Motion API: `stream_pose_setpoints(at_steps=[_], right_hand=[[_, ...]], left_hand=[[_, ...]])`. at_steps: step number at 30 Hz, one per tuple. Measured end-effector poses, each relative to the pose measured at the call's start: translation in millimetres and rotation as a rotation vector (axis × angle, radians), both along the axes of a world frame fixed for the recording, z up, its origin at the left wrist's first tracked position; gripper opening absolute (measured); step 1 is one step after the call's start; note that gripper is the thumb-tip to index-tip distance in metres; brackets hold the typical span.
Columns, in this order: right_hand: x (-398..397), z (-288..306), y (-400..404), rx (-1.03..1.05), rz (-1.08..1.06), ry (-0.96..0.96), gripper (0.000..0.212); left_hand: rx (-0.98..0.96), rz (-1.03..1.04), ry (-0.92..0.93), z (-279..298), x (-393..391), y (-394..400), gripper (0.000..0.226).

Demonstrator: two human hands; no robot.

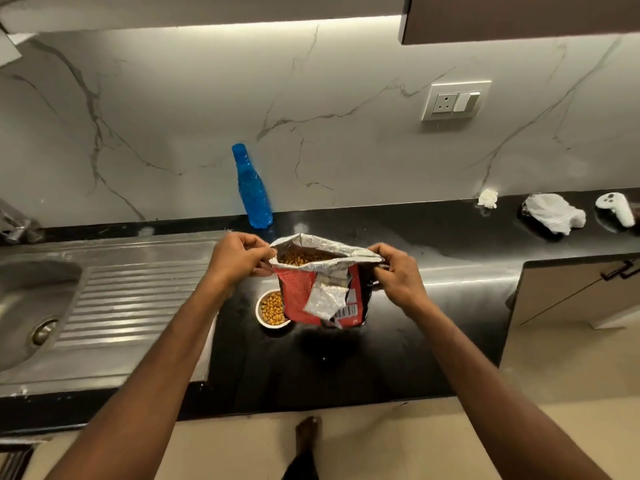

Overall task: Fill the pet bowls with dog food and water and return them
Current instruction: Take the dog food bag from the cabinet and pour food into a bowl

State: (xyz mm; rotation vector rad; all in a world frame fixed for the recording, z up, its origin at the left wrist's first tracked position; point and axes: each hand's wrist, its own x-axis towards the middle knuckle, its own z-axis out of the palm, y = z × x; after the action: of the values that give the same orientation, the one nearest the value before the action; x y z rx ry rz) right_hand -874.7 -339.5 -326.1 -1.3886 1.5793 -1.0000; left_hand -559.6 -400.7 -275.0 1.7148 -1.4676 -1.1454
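A red dog food bag [298, 289] with a silver lining is held upright over the black counter [398, 341], its mouth open and brown kibble showing inside. My left hand [235, 261] pinches the left edge of the bag's mouth. My right hand [398, 275] pinches the right edge. A white bowl [268, 311] holding kibble sits on the counter just below and left of the bag, partly hidden by it. A blue water bottle [252, 188] stands upright against the marble wall behind the bag.
A steel sink [31, 306] with a ribbed drainboard [138, 299] lies to the left. At the far right of the counter lie a crumpled tissue [487, 198], a white cloth [554, 213] and a white controller [616, 206]. A wall socket [455, 100] is above.
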Motion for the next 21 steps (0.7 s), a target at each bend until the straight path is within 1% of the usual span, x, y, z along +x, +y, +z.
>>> stream_pose_setpoints(at_steps=[2,7,10,13,18,21], right_hand=[[-1,7,-37,0.007,-0.011,0.040,0.024],[-10,-5,-139,0.061,-0.086,0.166,0.038],[-17,-14,-191,0.087,-0.089,0.239,0.034],[-15,-10,-228,0.113,-0.061,0.322,0.028],[-20,-15,-274,0.194,-0.058,0.397,0.021],[-21,-22,-294,0.239,-0.072,0.442,0.021]], left_hand=[[0.011,0.013,0.039,6,-2,-33,0.006],[0.062,0.032,0.086,0,-18,-124,0.005],[0.107,0.062,0.086,-14,-27,-171,0.009],[0.138,0.097,0.079,-32,-35,-211,0.011],[0.147,0.124,0.059,-53,-46,-254,0.011],[0.136,0.130,0.046,-64,-53,-268,0.011]])
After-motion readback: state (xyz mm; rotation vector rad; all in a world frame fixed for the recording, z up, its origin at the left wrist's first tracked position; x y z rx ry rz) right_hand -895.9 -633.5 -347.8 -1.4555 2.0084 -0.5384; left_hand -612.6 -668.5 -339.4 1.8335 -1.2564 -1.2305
